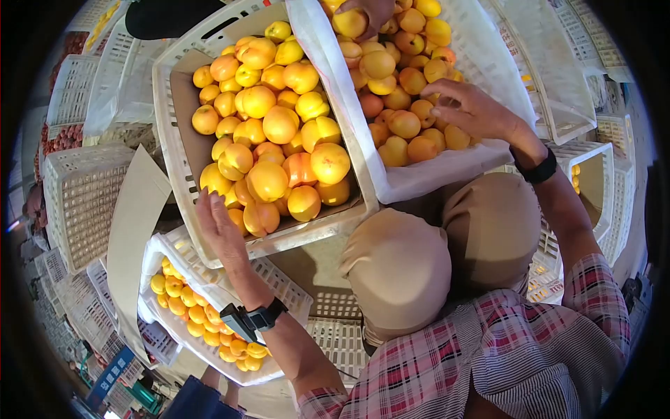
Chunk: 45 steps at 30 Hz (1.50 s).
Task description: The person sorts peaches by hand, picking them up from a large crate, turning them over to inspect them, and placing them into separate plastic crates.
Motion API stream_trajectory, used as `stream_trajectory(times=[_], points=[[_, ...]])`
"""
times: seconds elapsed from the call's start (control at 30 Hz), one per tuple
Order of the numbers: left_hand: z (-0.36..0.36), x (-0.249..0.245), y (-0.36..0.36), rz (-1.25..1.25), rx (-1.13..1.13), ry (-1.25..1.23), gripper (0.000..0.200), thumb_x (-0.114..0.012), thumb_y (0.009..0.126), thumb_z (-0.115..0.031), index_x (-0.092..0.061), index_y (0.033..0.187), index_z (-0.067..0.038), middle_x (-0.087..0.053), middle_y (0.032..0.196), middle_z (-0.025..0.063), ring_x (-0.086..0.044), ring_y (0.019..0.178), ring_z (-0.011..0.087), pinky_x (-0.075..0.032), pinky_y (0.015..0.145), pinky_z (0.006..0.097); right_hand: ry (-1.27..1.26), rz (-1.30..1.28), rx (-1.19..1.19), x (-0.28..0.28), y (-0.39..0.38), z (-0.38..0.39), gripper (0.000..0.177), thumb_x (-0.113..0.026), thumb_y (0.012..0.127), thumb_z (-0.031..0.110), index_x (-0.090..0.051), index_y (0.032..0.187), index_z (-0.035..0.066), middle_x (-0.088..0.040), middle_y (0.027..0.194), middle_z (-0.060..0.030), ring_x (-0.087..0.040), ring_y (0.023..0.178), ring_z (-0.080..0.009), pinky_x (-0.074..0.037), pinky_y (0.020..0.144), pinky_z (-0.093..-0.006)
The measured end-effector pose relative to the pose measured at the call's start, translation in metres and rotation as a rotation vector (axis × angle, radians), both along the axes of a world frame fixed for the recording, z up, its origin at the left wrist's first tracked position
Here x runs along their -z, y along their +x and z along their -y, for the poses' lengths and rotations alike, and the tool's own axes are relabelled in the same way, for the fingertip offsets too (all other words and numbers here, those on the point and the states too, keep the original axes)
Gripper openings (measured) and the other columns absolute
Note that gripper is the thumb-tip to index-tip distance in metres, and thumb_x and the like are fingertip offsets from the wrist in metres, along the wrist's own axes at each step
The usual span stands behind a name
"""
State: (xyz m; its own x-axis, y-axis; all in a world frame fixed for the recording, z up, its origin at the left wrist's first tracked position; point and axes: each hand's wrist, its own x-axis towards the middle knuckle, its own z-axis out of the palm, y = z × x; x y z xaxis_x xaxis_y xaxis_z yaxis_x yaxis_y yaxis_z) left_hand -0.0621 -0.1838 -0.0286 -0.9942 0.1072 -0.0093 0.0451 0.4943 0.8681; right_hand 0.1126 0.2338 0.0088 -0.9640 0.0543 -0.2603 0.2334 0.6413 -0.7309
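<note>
A white plastic crate (183, 167) lined with brown card is heaped with yellow-orange apricots (267, 181). My left hand (222, 229) is at its near left corner, fingers stretched out beside the fruit and holding nothing. To the right, a second crate with a white liner (447, 165) contains more apricots (405, 124), partly in shade. My right hand (472, 108) hovers close over these, its fingers loosely bent and apart, with no fruit in it. Both wrists wear dark bands.
Another person's hand (370, 12) reaches onto apricots at the top of the right crate. Below left stands a lined crate (150, 279) of smaller-looking apricots. A cardboard sheet (129, 258) leans near a white crate (87, 202). My knees (398, 272) are close to the two main crates.
</note>
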Motion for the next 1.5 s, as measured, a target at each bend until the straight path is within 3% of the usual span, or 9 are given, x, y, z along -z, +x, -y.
stream_trajectory(times=[0.17, 0.33, 0.4, 0.53, 0.87, 1.1, 1.17, 1.23, 1.5], points=[[0.011, 0.009, 0.002, 0.042, -0.074, 0.183, 0.035, -0.053, 0.095, -0.019, -0.050, 0.123, 0.002, -0.057, 0.108, 0.0108, -0.056, 0.096, 0.0187, -0.046, 0.084, 0.0306, 0.028, 0.018, 0.008, -0.014, -0.004, -0.005, 0.034, -0.055, 0.090, 0.016, -0.050, 0.121, 0.003, -0.058, 0.105, -0.0127, -0.058, 0.087, -0.0195, -0.047, 0.079, -0.0316], [-0.036, 0.000, 0.021, 0.005, 0.216, -0.357, 0.060, -0.071, 0.081, -0.030, -0.046, 0.129, -0.002, -0.057, 0.114, 0.0145, -0.058, 0.102, 0.0270, -0.047, 0.086, 0.0369, 0.084, 0.021, -0.062, -0.002, -0.002, 0.002, 0.034, -0.056, 0.089, 0.024, -0.052, 0.114, 0.002, -0.058, 0.103, -0.0177, -0.058, 0.093, -0.0324, -0.046, 0.081, -0.0393], [-0.050, 0.002, 0.024, -0.253, 0.376, -0.651, 0.068, -0.078, 0.069, -0.027, -0.048, 0.126, -0.003, -0.055, 0.109, 0.0206, -0.054, 0.100, 0.0360, -0.047, 0.086, 0.0433, 0.127, 0.015, -0.103, 0.000, -0.003, 0.006, 0.033, -0.057, 0.088, 0.021, -0.051, 0.115, 0.002, -0.058, 0.099, -0.0168, -0.058, 0.090, -0.0302, -0.046, 0.079, -0.0384], [-0.058, 0.001, 0.020, -0.141, 0.369, -0.651, 0.070, -0.078, 0.066, -0.023, -0.047, 0.125, -0.002, -0.054, 0.111, 0.0223, -0.052, 0.103, 0.0393, -0.046, 0.087, 0.0461, 0.135, 0.011, -0.137, 0.000, -0.007, 0.010, 0.033, -0.058, 0.087, 0.018, -0.050, 0.116, 0.002, -0.057, 0.093, -0.0167, -0.058, 0.086, -0.0292, -0.046, 0.077, -0.0375], [-0.046, -0.001, -0.090, -0.481, 0.091, -0.402, 0.066, -0.076, 0.069, -0.018, -0.046, 0.126, -0.005, -0.051, 0.116, 0.0213, -0.049, 0.107, 0.0410, -0.041, 0.092, 0.0469, 0.190, 0.111, -0.087, -0.017, 0.008, 0.010, 0.034, -0.058, 0.086, 0.013, -0.050, 0.117, 0.003, -0.056, 0.100, -0.0148, -0.058, 0.084, -0.0269, -0.046, 0.076, -0.0362], [-0.049, 0.040, -0.135, -0.583, 0.195, -1.074, 0.064, -0.074, 0.070, -0.028, -0.051, 0.127, -0.010, -0.051, 0.123, 0.0164, -0.042, 0.118, 0.0355, -0.033, 0.102, 0.0450, 0.175, 0.042, 0.020, -0.019, 0.045, -0.014, 0.034, -0.060, 0.084, 0.010, -0.049, 0.114, 0.001, -0.056, 0.094, -0.0158, -0.060, 0.082, -0.0277, -0.049, 0.073, -0.0374], [-0.039, 0.033, -0.143, -0.578, 0.271, -1.073, 0.059, -0.070, 0.074, -0.024, -0.052, 0.127, -0.009, -0.053, 0.120, 0.0184, -0.045, 0.116, 0.0359, -0.037, 0.100, 0.0437, 0.181, 0.025, 0.047, -0.023, 0.055, -0.015, 0.034, -0.060, 0.083, 0.009, -0.049, 0.114, 0.001, -0.057, 0.095, -0.0158, -0.060, 0.081, -0.0271, -0.049, 0.073, -0.0372], [-0.029, 0.030, -0.160, -0.354, 0.452, -0.765, 0.054, -0.066, 0.077, -0.021, -0.051, 0.127, -0.005, -0.055, 0.117, 0.0216, -0.050, 0.111, 0.0377, -0.042, 0.095, 0.0424, 0.185, 0.015, 0.060, -0.025, 0.057, -0.021, 0.035, -0.061, 0.082, 0.007, -0.050, 0.114, 0.000, -0.058, 0.099, -0.0161, -0.062, 0.080, -0.0264, -0.049, 0.073, -0.0367], [-0.038, 0.064, -0.171, -0.546, 0.495, -0.846, 0.068, -0.075, 0.073, -0.037, -0.050, 0.124, 0.001, -0.054, 0.121, 0.0226, -0.050, 0.113, 0.0380, -0.043, 0.095, 0.0417, 0.235, -0.027, -0.079, -0.002, 0.047, -0.029, 0.036, -0.053, 0.090, 0.028, -0.051, 0.114, 0.002, -0.057, 0.101, -0.0208, -0.057, 0.094, -0.0395, -0.047, 0.080, -0.0446]])
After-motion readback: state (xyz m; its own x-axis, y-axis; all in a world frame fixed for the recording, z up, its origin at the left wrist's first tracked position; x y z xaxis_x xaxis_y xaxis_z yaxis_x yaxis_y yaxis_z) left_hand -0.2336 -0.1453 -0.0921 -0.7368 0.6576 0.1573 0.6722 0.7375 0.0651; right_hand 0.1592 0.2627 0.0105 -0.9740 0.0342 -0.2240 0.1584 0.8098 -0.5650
